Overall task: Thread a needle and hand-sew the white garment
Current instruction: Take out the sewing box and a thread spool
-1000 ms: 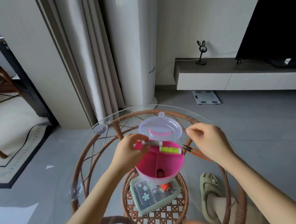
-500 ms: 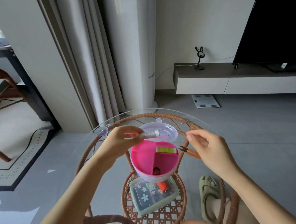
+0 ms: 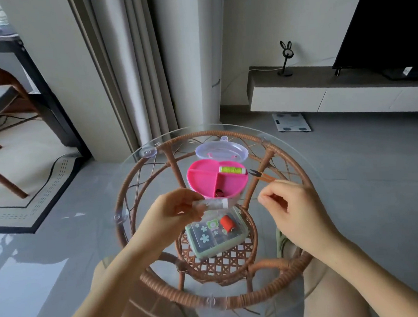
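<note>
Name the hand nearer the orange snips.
Right. The right hand lies right beside the orange snips; the left hand, holding a white tube, is well to their left.

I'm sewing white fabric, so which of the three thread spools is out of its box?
The whitish spool, pinched by the left hand; the green spool lies in the pink box, the red spool in the mint box below.
</note>
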`<action>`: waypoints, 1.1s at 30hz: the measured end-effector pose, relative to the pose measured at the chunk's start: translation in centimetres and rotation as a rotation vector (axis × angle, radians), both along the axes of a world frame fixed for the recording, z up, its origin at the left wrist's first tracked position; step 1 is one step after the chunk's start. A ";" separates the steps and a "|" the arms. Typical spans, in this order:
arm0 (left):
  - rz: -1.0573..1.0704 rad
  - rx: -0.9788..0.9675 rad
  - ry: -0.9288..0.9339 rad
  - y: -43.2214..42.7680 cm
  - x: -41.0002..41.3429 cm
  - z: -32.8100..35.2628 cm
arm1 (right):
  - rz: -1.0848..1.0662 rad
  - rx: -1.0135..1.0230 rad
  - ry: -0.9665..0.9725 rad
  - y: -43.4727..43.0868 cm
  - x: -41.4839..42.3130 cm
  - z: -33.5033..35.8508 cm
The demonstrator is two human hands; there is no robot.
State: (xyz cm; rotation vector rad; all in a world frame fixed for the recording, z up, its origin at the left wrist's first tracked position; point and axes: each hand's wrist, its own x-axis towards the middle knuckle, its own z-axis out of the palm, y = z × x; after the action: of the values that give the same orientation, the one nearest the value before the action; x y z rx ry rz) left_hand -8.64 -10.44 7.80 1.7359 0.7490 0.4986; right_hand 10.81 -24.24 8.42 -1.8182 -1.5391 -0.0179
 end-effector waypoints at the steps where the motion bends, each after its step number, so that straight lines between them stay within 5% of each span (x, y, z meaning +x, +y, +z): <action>1: 0.030 -0.072 -0.020 -0.4 -0.4 -0.7 | -0.028 -0.023 0.086 -0.6 0.1 -0.6; 6: 0.228 -0.471 -0.241 -0.9 -0.1 -2.7 | -0.181 -0.211 0.956 0.5 -0.3 -4.9; 11: 0.285 -0.409 -0.306 0.9 1.9 -2.8 | -0.235 -0.042 1.298 4.0 -1.1 -5.0; 22: 0.275 -0.397 -0.141 5.7 3.6 -1.3 | -0.173 -0.212 0.976 4.2 -1.7 -4.1; 28: 0.279 -0.140 -0.080 4.6 1.8 0.7 | -0.194 -0.343 0.049 1.2 3.1 -6.8; 33: 0.125 -0.178 -0.047 1.8 2.3 1.3 | -0.176 -0.357 -0.168 0.8 3.9 -7.0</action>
State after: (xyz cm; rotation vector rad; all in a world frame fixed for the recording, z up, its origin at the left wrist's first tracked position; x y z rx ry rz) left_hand -6.37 -8.59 9.06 1.5142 0.8459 0.5398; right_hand 14.71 -23.46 1.45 -2.2814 -1.5667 0.0225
